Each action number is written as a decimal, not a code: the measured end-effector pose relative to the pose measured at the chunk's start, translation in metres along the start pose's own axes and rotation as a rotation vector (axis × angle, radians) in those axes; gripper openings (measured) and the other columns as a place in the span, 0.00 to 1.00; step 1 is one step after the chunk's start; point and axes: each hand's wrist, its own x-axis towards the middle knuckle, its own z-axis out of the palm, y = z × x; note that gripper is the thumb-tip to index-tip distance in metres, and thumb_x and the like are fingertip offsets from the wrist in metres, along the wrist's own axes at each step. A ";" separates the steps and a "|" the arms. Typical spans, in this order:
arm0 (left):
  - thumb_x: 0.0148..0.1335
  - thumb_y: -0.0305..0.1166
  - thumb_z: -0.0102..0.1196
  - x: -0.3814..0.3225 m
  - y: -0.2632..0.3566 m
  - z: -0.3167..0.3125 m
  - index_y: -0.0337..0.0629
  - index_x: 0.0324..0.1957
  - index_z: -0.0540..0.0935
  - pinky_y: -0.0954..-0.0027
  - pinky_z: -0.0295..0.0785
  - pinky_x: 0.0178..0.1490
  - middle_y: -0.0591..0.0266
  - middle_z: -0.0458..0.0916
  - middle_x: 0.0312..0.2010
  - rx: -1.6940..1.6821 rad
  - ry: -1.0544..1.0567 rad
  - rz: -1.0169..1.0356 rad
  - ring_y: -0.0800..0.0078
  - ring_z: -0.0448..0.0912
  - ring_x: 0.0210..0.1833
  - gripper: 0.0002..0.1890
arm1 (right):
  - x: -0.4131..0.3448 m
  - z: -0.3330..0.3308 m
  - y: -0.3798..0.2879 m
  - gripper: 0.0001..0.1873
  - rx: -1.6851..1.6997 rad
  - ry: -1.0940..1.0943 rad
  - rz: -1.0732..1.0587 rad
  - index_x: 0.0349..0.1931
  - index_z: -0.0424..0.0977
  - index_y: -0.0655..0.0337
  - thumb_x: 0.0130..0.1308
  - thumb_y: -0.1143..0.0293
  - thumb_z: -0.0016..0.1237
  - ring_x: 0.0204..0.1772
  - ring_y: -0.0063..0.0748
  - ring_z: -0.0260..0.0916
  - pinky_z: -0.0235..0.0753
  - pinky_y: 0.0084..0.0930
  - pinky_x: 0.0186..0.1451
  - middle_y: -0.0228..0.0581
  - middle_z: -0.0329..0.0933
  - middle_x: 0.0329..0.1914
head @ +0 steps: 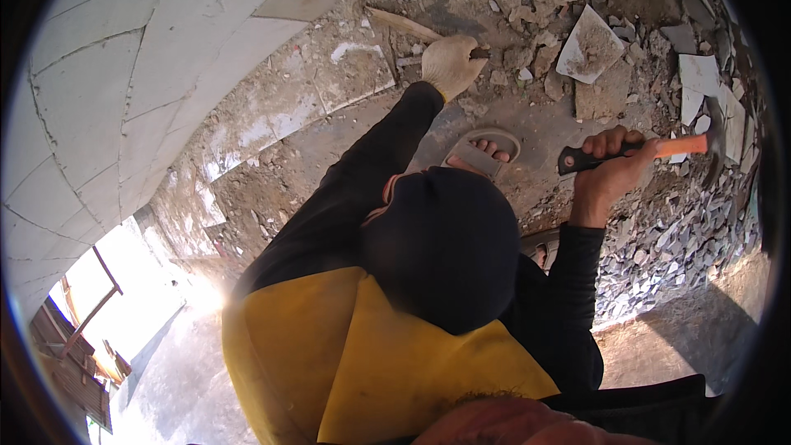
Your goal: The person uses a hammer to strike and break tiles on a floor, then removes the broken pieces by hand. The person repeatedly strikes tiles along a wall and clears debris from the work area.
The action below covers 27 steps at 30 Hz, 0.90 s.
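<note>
My left hand, in a cream knit glove, is reached forward low over the rubble beside the floor's broken tile edge. A dark object shows between its thumb and fingers; its full shape is hidden. My bare right hand grips a claw hammer by its black and orange handle. The dark steel hammer head points away to the right, raised above broken tiles. Old tiles, coated with mortar and dirt, lie along the wall left of the glove.
A white-tiled wall rises on the left. Loose mortar and a large tile piece lie ahead. Small tile shards are heaped at right. A wooden strip lies beyond the glove. My sandalled foot stands between the hands.
</note>
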 end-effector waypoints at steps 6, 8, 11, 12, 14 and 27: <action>0.64 0.42 0.67 0.000 -0.002 -0.002 0.41 0.45 0.90 0.50 0.81 0.53 0.52 0.90 0.42 0.077 0.023 0.043 0.49 0.88 0.49 0.16 | -0.052 -0.016 0.089 0.31 -0.933 -0.496 0.466 0.35 0.71 0.54 0.86 0.36 0.37 0.18 0.26 0.65 0.65 0.29 0.21 0.30 0.67 0.20; 0.64 0.43 0.67 0.000 -0.003 -0.001 0.41 0.45 0.90 0.50 0.81 0.53 0.52 0.90 0.42 0.054 -0.006 0.026 0.50 0.87 0.49 0.16 | -0.035 -0.032 0.070 0.31 -0.708 -0.340 0.611 0.34 0.72 0.55 0.86 0.37 0.37 0.19 0.27 0.66 0.65 0.29 0.22 0.29 0.67 0.20; 0.63 0.42 0.68 -0.001 -0.004 0.000 0.42 0.44 0.90 0.49 0.80 0.53 0.52 0.90 0.42 0.034 -0.010 0.001 0.49 0.87 0.48 0.15 | 0.005 -0.025 0.012 0.30 -0.334 -0.124 0.276 0.35 0.70 0.54 0.87 0.37 0.37 0.19 0.27 0.63 0.64 0.28 0.22 0.27 0.63 0.19; 0.63 0.43 0.68 0.000 -0.003 0.001 0.43 0.44 0.90 0.49 0.80 0.53 0.52 0.90 0.42 0.013 0.000 0.002 0.49 0.87 0.48 0.15 | 0.008 -0.014 0.000 0.30 -0.234 0.002 0.216 0.35 0.70 0.54 0.87 0.37 0.36 0.19 0.27 0.64 0.64 0.29 0.22 0.28 0.64 0.19; 0.63 0.43 0.68 0.001 -0.003 0.000 0.42 0.43 0.90 0.48 0.80 0.52 0.51 0.89 0.41 0.024 0.021 0.022 0.48 0.87 0.48 0.15 | 0.001 0.009 -0.007 0.29 0.070 0.055 -0.018 0.35 0.70 0.53 0.87 0.38 0.36 0.19 0.27 0.64 0.64 0.29 0.22 0.28 0.65 0.19; 0.65 0.44 0.67 -0.002 -0.006 0.007 0.41 0.44 0.90 0.46 0.80 0.52 0.49 0.89 0.40 0.061 -0.016 0.033 0.47 0.87 0.47 0.16 | 0.012 -0.020 0.004 0.27 -0.134 0.045 0.172 0.34 0.66 0.51 0.87 0.40 0.37 0.20 0.26 0.63 0.68 0.28 0.25 0.26 0.61 0.20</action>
